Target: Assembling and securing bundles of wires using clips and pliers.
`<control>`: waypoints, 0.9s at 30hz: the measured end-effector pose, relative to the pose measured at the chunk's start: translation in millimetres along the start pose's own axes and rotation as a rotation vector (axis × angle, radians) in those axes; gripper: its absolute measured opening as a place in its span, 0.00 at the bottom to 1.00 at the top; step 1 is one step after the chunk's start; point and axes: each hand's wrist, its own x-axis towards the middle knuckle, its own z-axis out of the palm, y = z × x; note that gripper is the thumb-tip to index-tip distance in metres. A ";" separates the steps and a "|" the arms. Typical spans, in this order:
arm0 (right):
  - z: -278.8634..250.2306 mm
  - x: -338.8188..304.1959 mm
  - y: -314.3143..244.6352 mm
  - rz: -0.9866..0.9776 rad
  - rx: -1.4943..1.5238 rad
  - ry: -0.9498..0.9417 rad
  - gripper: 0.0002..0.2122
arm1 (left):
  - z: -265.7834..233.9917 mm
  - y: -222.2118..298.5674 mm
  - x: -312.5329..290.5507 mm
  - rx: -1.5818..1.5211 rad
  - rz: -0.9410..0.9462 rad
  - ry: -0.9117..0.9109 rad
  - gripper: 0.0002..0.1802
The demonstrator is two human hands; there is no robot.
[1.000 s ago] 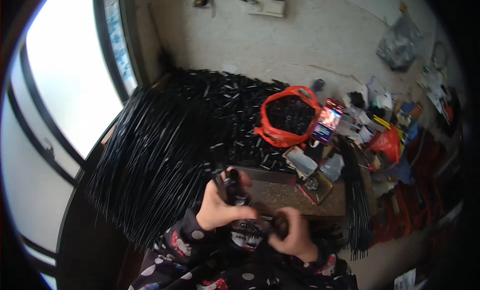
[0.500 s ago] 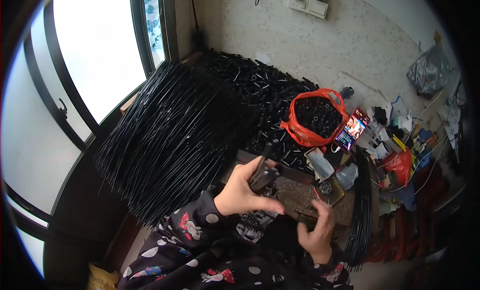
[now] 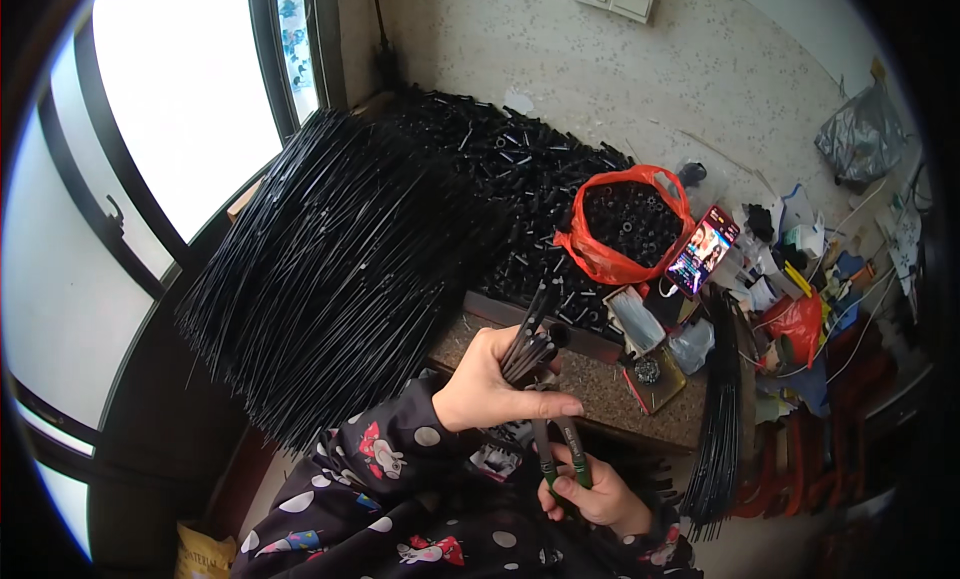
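The left hand (image 3: 487, 384) grips a bundle of black rods (image 3: 530, 339) above the counter (image 3: 600, 394) edge; just nearer, the right hand (image 3: 590, 494) clasps green-handled pliers (image 3: 560, 449), hemmed left by a rod pile (image 3: 330, 269).

We see the left hand (image 3: 487, 384) closed around a small bundle of thin black rods (image 3: 530, 335) that fan upward from its fist, while just below it the right hand (image 3: 590, 494) grips a green-handled plier tool (image 3: 560, 447) whose head meets the bundle's lower end. Left of the bundle lies a large heap of long black rods (image 3: 330, 269); above and right of it, an orange bag (image 3: 625, 229) of small black parts sits on the desk (image 3: 600, 389), with a lit phone (image 3: 703, 249) just right of the bag.
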 end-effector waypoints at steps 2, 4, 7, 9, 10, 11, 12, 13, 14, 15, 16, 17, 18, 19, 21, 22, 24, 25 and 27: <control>7.1 4.7 14.5 -0.032 -0.045 0.106 0.19 | 6.5 -4.7 1.3 -0.022 -0.024 0.015 0.19; 9.7 11.3 32.5 -0.093 -0.052 0.170 0.12 | 17.6 -11.0 6.3 -0.060 -0.051 -0.003 0.18; 11.2 17.9 51.8 -0.105 0.175 0.224 0.06 | 36.5 -30.3 6.5 0.022 -0.170 0.165 0.17; 6.1 21.2 65.8 -0.164 0.220 0.281 0.05 | 48.9 -38.3 9.8 -0.103 -0.166 0.210 0.17; 2.6 25.2 60.4 -0.157 0.085 0.340 0.05 | 47.4 -38.5 10.7 -0.079 -0.205 0.244 0.18; -2.1 27.0 53.3 -0.143 -0.053 0.404 0.05 | 45.6 -36.7 12.2 -0.105 -0.214 0.220 0.20; -14.0 27.4 47.8 -0.120 -0.138 0.525 0.05 | 44.1 -37.2 13.5 -0.128 -0.224 0.203 0.21; -34.7 30.1 48.4 -0.269 -0.288 0.702 0.04 | 42.5 -39.9 14.5 -0.116 -0.213 0.168 0.27; -59.3 31.8 37.1 -0.318 -0.430 0.807 0.03 | 37.9 -38.0 11.6 -0.103 -0.187 0.172 0.29; -86.9 33.4 27.0 -0.423 -0.476 0.989 0.04 | 35.7 -41.5 10.7 -0.099 -0.160 0.167 0.31; -114.8 29.6 13.0 -0.225 -0.820 1.188 0.04 | 32.9 -44.8 9.3 -0.071 -0.125 0.144 0.32; -165.3 21.6 33.0 -0.507 -1.152 1.346 0.06 | 40.0 -43.7 11.7 -0.101 -0.133 0.101 0.32; -182.0 14.1 28.5 -0.437 -1.244 1.355 0.10 | 42.8 -45.7 12.8 -0.114 -0.142 0.081 0.32; -189.7 11.7 26.1 -0.449 -1.249 1.363 0.10 | 45.3 -50.2 15.3 -0.082 -0.125 0.036 0.32; -193.1 16.5 22.5 -0.281 -1.333 1.286 0.10 | 43.3 -59.5 14.8 -0.002 -0.170 -0.029 0.32; -192.5 20.2 17.9 -0.281 -1.385 1.253 0.08 | 42.8 -63.1 16.6 -0.006 -0.170 -0.036 0.30; -203.4 26.9 26.9 -0.247 -1.408 1.230 0.10 | 42.3 -63.8 17.2 -0.013 -0.171 -0.024 0.30; -207.9 28.7 30.0 -0.203 -1.429 1.208 0.12 | 42.0 -64.2 18.4 -0.025 -0.179 -0.016 0.29; -203.2 29.3 24.3 -0.237 -1.437 1.198 0.11 | 39.4 -64.7 21.0 -0.014 -0.162 -0.020 0.28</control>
